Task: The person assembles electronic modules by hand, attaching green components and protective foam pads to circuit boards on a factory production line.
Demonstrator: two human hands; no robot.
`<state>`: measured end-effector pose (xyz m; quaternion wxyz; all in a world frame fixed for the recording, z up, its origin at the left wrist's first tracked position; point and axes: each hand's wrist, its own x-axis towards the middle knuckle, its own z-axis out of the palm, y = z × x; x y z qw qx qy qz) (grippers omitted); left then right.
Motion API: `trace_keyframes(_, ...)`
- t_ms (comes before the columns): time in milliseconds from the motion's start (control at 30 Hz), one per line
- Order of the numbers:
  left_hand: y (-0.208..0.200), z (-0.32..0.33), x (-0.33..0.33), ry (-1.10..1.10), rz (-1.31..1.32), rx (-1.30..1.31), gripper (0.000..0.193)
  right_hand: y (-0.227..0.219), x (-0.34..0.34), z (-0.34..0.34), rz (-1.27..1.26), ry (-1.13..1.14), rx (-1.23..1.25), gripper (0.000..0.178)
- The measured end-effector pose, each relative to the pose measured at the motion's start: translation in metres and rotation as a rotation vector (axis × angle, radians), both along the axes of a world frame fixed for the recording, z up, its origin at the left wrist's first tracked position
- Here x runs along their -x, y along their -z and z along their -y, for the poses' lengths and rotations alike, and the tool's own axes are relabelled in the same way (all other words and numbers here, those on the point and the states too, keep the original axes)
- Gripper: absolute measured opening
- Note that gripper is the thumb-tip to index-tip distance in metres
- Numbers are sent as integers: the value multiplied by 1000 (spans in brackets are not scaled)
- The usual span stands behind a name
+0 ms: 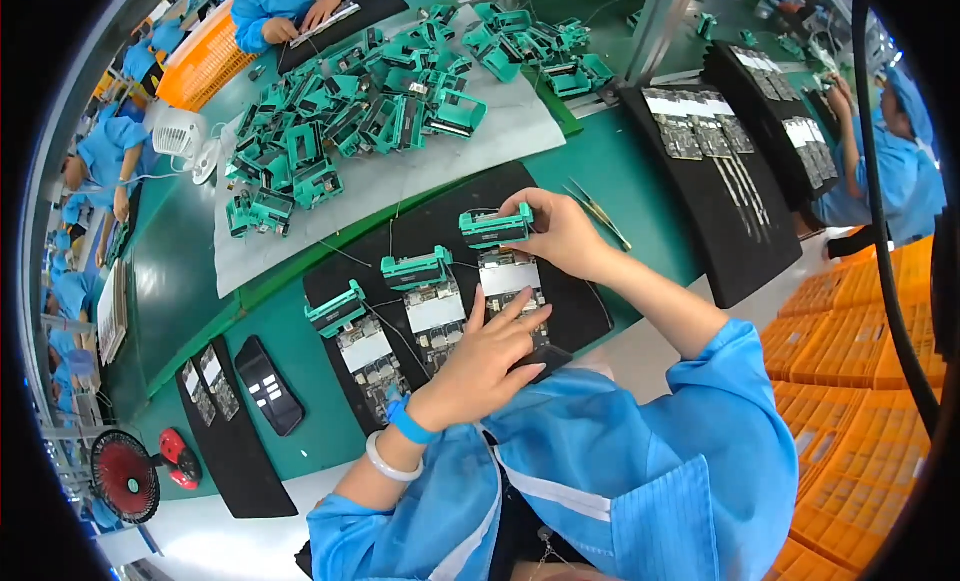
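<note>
Three boards (pixel 435 309): I should steady the rightmost board (pixel 510 274) gently.
Left hand (pixel 482 367): fingers spread over it.
Right hand (pixel 563 233): pinching the green holder (pixel 497 227); hold level.

I can see from my remote seat that the person wears a bright blue jacket (pixel 600 451) of smooth, slightly creased cloth. Two narrow white stripes (pixel 560 496) run down the front, and on the right side lies a blue panel (pixel 665 521) with fine parallel lines. The right sleeve (pixel 725 376) and left sleeve (pixel 360 536) leave both forearms bare. On the left wrist I notice a blue band (pixel 412 427) and a white round bangle (pixel 390 463). A thin necklace (pixel 546 549) hangs over dark cloth (pixel 515 516).
</note>
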<state>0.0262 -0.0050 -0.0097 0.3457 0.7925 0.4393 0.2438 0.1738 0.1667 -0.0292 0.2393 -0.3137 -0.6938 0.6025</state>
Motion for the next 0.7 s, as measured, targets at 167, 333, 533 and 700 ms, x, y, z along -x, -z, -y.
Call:
trace_keyframes(167, 1, -1, 0, -4, 7, -6, 23, 2, 0, 1, -57, 29, 37, 33)
trace_keyframes(333, 1, -1, -1, -10, 23, -2, 23, 7, 1, 2, 42, 29, -47, 32)
trace_keyframes(533, 1, 0, -1, -15, 21, -8, 24, 14, 1, 4, -130, 65, 42, 31)
trace_keyframes(700, 1, 0, -1, -16, 23, -10, 25, 10, 1, 7, -161, 105, 80, 30)
